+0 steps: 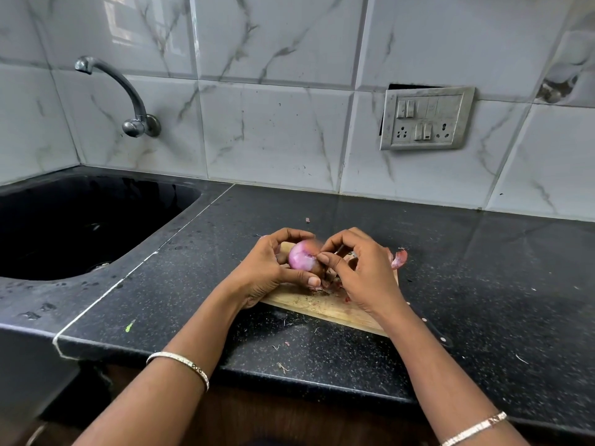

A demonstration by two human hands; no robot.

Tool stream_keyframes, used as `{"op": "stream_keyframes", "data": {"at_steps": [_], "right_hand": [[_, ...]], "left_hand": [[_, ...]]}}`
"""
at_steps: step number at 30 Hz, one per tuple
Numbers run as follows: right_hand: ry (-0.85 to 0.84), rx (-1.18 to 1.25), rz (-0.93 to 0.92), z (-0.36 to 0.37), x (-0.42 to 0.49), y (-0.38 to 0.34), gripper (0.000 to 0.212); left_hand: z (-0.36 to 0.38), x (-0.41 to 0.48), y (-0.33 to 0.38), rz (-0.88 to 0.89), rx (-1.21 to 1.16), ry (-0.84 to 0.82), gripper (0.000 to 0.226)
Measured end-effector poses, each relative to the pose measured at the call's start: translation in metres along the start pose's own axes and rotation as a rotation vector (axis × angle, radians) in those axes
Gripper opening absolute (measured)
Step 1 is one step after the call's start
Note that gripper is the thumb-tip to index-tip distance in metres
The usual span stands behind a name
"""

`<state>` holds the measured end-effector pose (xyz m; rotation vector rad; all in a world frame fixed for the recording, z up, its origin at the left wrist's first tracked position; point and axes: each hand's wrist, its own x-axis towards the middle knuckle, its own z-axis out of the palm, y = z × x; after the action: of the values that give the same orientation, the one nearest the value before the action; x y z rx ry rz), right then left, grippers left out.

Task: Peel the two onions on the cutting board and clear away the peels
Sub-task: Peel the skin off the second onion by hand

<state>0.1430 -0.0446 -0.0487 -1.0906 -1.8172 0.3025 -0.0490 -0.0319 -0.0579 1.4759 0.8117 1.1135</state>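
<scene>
The left hand cups the half-bared onion just above the cutting board, its brown-skinned side facing the right hand, which pinches the skin there; loose peels lie at the board's far right corner.

One onion, one cutting board, two hands, two bangles
</scene>
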Motion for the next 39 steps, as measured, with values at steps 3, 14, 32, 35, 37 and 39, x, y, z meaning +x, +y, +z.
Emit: {"op": "stream_keyframes", "data": {"at_steps": [3, 14, 32, 35, 37, 39], "right_hand": [[-0.04, -0.036, -0.031, 0.001, -0.001, 0.0, 0.012], [0.01, -0.009, -0.038, -0.005, -0.002, -0.005, 0.013], [0.056, -0.562, 0.147, -0.005, -0.005, 0.005, 0.007], [0.077, -0.546, 0.179, -0.007, -0.004, 0.005, 0.006], [0.081, -0.434, 0.154, -0.007, -0.004, 0.005, 0.016], [0.043, -0.232, 0.086, -0.007, -0.004, 0.002, 0.028]], "left_hand": [[0.0, 0.001, 0.0, -0.001, -0.02, -0.007, 0.07], [-0.003, 0.006, -0.005, -0.02, -0.209, 0.062, 0.053], [-0.006, 0.008, -0.009, -0.051, -0.277, 0.053, 0.057], [-0.006, 0.008, -0.008, -0.061, -0.293, 0.053, 0.056], [-0.007, 0.008, -0.008, -0.064, -0.285, 0.064, 0.052], [-0.007, 0.008, -0.008, -0.063, -0.27, 0.068, 0.051]]}}
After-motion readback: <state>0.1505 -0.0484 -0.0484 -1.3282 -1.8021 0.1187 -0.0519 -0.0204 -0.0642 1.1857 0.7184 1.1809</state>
